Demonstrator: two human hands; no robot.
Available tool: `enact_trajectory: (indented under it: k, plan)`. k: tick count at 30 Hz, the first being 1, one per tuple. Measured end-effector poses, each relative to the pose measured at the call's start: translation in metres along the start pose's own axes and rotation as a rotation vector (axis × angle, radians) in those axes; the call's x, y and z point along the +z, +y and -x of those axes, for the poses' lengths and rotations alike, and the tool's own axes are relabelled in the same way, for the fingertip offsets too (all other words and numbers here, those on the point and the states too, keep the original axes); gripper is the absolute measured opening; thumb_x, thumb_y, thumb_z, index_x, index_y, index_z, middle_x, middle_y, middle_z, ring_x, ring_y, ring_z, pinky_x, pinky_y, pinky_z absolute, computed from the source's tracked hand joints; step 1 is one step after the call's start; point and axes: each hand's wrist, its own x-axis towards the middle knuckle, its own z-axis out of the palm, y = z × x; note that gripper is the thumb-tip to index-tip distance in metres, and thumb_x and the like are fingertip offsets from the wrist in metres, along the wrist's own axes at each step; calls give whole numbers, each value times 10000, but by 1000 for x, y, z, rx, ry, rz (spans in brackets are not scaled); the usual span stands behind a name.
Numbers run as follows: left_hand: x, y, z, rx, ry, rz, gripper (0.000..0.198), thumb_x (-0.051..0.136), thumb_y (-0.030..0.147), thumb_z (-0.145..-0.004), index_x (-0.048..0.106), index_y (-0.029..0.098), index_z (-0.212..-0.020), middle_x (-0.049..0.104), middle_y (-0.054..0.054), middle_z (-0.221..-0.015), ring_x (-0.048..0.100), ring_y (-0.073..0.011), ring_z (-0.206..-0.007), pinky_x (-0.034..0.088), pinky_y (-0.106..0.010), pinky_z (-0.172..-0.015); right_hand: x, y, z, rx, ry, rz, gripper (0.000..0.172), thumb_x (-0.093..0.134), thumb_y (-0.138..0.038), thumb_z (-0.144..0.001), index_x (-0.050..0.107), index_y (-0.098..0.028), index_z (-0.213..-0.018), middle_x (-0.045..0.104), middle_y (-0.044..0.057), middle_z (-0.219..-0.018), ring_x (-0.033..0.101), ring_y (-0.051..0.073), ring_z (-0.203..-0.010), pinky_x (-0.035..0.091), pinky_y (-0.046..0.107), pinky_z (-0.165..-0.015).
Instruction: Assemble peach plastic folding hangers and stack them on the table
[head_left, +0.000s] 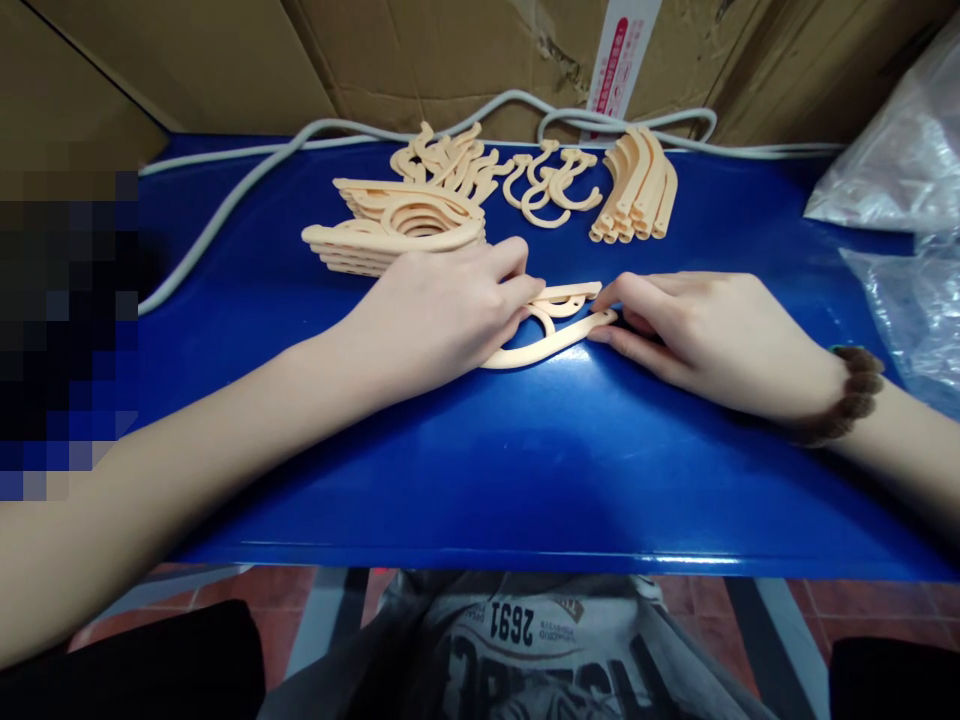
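Note:
A peach plastic hanger [551, 335] lies in pieces on the blue table [480, 470], between both hands. My left hand [442, 320] rests over its left part, fingers curled and pressing on the hook piece. My right hand [705, 335] pinches the right end of the curved arm piece between thumb and fingers. A brown bead bracelet [851, 395] sits on my right wrist.
Behind the hands lie a stack of assembled hangers [397, 225], a heap of loose hooks [551, 180] and a bundle of curved arm pieces [637, 190]. A white cable [247, 185] runs along the back. Cardboard boxes [450, 50] stand behind; clear plastic bags [900, 170] lie at right.

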Motion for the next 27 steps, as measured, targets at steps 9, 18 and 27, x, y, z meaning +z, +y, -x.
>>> enact_trajectory:
  k: [9, 18, 27]
  plan:
    - [1, 4, 1, -44, -6, 7, 412, 371, 220, -1049, 732, 150, -1234, 701, -145, -1097, 686, -233, -803, 461, -305, -575, 1, 1, -1, -23, 3, -57, 339, 403, -428, -1077, 613, -172, -1006, 744, 117, -901, 672, 248, -748, 397, 335, -652]
    - [3, 6, 2, -104, -16, 26, 371, 419, 188, -1043, 726, 151, -1248, 697, -148, -1123, 694, -249, -856, 467, -297, -598, -9, 0, -1, -81, -90, -170, 352, 490, -520, -1039, 571, -195, -933, 680, 85, -851, 559, 209, -654, 378, 355, -638]
    - [6, 6, 5, -106, 54, 13, 412, 368, 216, -1066, 727, 151, -1257, 707, -142, -1099, 698, -230, -816, 447, -291, -569, -5, 5, -1, -173, -55, -168, 550, 470, -719, -994, 549, -209, -806, 605, 43, -792, 521, 183, -667, 373, 334, -643]
